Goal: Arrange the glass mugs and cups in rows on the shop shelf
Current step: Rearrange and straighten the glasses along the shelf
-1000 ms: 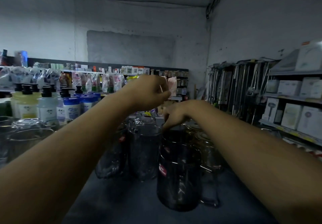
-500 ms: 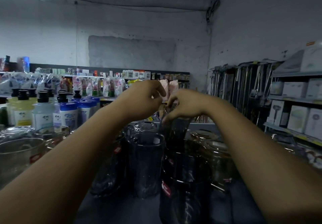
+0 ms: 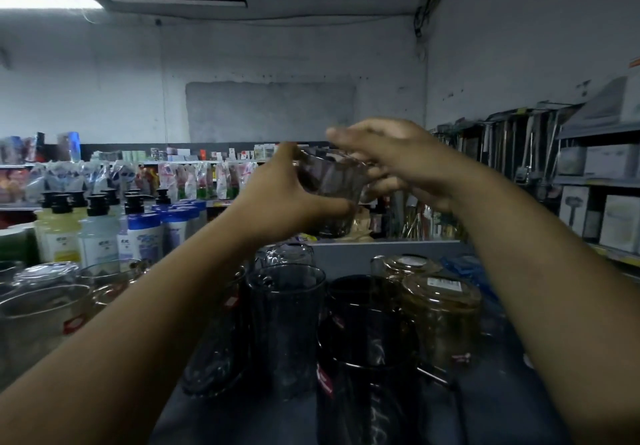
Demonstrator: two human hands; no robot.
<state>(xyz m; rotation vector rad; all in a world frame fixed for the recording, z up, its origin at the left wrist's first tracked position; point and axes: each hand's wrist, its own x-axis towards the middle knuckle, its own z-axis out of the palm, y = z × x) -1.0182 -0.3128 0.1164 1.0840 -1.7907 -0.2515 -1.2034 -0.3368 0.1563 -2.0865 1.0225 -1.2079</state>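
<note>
A dark smoky glass cup is held up in the air above the shelf. My left hand grips its left side and bottom, thumb across the front. My right hand curls over its rim and right side. Below stand several dark glass mugs: a tall one in the middle, another beside it, and a large one nearest me. Amber glass mugs stand upside down to the right. The grey shelf top carries them all.
Clear glass jugs stand at the left. Behind them are pump bottles and blue-capped bottles. White boxes fill shelves at the right, and hanging utensils line the back right.
Both hands lifted the dark cup out of the row of mugs and raised it to chest height. The head tilted up, so the shelf sits lower in view.
</note>
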